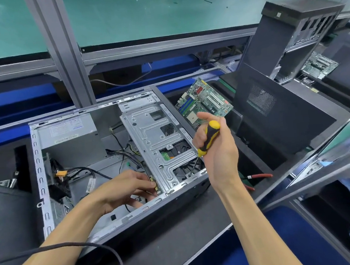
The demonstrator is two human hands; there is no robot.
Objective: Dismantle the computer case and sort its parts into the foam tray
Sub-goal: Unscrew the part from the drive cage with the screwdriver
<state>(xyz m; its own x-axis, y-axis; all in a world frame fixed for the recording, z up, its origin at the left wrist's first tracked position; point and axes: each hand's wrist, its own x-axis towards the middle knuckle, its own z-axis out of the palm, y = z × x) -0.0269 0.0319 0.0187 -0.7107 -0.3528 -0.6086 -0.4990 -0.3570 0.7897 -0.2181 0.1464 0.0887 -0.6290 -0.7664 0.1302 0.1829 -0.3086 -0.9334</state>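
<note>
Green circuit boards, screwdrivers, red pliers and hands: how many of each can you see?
Motherboards: 2, one leaning in the foam tray, one far right.
Screwdriver: 1, yellow and black, held in the right hand.
Red-handled pliers: 1.
Hands: 2, left hand, right hand.
Total: 6.

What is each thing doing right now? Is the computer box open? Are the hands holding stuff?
Computer case: lying on its side, open, cover off.
Metal bracket: inside the case, not yet out.
Screwdriver: held, tip down at the case edge.
Right hand: grip closed round the screwdriver.
Left hand: inside the case, fingers at the bracket's edge.
Circuit board: out of the case, propped up tilted.
</note>
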